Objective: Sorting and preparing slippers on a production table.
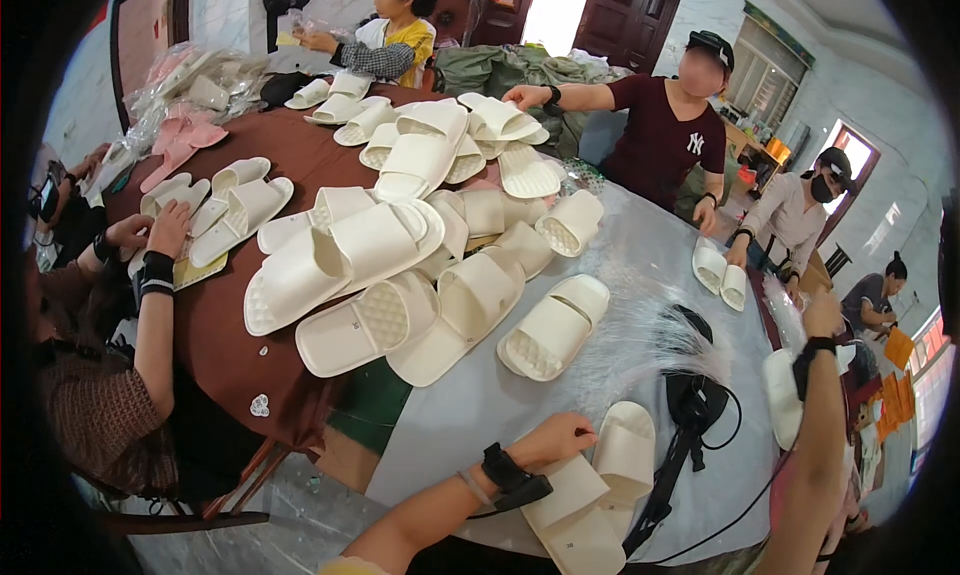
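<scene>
My left hand (562, 438) hovers over or rests on the top of a pair of cream slide slippers (622, 455) near the front edge of the table; its fingers are curled in, with nothing showing in them. At the right, my right hand (825, 317) is raised with its fingers closed, and what they may hold is hidden. Beside it lie clear plastic bags (784, 305), and another cream slipper (784, 395) is below them. Between my arms, a black strap with a buckle and cable (692, 405) lies on strands of clear plastic (650, 325).
A large heap of cream slippers (385, 235) covers the table's middle. On the left, a co-worker's hands (165, 230) touch slippers. Across the table, a person in a maroon shirt (665, 135) reaches to the heap and to a slipper pair (719, 272). Pink slippers (180, 145) lie far left.
</scene>
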A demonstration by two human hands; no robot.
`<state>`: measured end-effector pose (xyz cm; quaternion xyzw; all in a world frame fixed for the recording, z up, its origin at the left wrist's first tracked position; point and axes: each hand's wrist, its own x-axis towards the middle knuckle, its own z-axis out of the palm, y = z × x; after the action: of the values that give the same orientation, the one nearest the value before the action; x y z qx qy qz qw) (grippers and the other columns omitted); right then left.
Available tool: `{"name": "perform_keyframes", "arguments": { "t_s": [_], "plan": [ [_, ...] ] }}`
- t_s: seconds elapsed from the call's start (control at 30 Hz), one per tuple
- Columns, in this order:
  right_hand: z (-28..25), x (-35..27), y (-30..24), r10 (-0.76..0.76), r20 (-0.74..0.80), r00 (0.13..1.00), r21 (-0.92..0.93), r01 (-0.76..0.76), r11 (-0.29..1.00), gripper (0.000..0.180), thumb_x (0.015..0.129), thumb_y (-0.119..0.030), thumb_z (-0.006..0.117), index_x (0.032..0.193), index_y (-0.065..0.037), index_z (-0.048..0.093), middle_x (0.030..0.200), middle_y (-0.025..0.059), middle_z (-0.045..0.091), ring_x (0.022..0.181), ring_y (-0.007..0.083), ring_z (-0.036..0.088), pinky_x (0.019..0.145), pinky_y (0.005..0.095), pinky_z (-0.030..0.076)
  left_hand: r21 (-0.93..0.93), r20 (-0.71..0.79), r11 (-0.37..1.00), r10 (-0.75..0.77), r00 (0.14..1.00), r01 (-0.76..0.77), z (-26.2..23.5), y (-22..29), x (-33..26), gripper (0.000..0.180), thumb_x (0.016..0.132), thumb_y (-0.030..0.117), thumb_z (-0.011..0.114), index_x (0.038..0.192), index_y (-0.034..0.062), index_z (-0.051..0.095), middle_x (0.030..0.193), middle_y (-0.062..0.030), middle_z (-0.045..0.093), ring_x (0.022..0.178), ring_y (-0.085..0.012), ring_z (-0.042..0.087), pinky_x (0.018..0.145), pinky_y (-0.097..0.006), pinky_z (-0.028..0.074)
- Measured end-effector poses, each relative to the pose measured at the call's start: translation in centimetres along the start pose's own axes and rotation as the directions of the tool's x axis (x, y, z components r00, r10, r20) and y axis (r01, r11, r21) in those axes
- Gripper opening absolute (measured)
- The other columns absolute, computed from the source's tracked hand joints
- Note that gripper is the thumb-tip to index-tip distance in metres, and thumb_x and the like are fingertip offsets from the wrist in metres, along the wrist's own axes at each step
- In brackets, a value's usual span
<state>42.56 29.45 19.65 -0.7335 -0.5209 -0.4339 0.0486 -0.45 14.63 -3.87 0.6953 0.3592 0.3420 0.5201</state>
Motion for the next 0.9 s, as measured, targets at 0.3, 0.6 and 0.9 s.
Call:
{"name": "perform_keyframes", "arguments": {
  "t_s": [0.3,0.6,0.9],
  "plan": [
    [-16.8,-7.5,-35.8,-0.776,0.097,0.624,0.995,-0.057,0.079,0.061,0.078,-0.043,0.064,0.117,0.001,0.052,0.110,0.0212,0.058,0.101,0.0312,0.057,0.086,0.0369,0.044,0.045,-0.011,0.999,0.031,0.999,-0.031,-0.5,-1.0,-0.7,0.026,0.082,0.025,0.059,0.088,0.0007,0.063,0.080,-0.0148,0.063,0.070,-0.0238,0.058,0.064,-0.034,0.045],
    [-16.9,-10.2,-44.6,-0.745,0.263,0.613,0.950,-0.030,0.311,0.075,0.060,-0.051,0.074,0.103,0.007,0.057,0.097,0.0218,0.061,0.089,0.0292,0.060,0.078,0.0345,0.047,-0.122,-0.067,0.992,0.025,0.997,-0.033,0.5,-1.3,0.1,0.027,0.081,0.024,0.059,0.090,-0.0010,0.061,0.080,-0.0193,0.061,0.071,-0.0276,0.057,0.065,-0.036,0.045],
    [-12.6,-0.6,-28.5,-0.520,0.333,0.787,0.908,-0.416,-0.049,0.039,0.073,-0.027,0.072,0.093,0.005,0.066,0.087,0.0080,0.066,0.077,0.0146,0.059,0.068,0.0293,0.046,0.009,0.018,1.000,0.010,1.000,-0.010,-0.4,-0.5,0.0,0.026,0.080,0.025,0.059,0.087,-0.0005,0.063,0.078,-0.0174,0.062,0.071,-0.0255,0.059,0.063,-0.036,0.044]
  ]
}}
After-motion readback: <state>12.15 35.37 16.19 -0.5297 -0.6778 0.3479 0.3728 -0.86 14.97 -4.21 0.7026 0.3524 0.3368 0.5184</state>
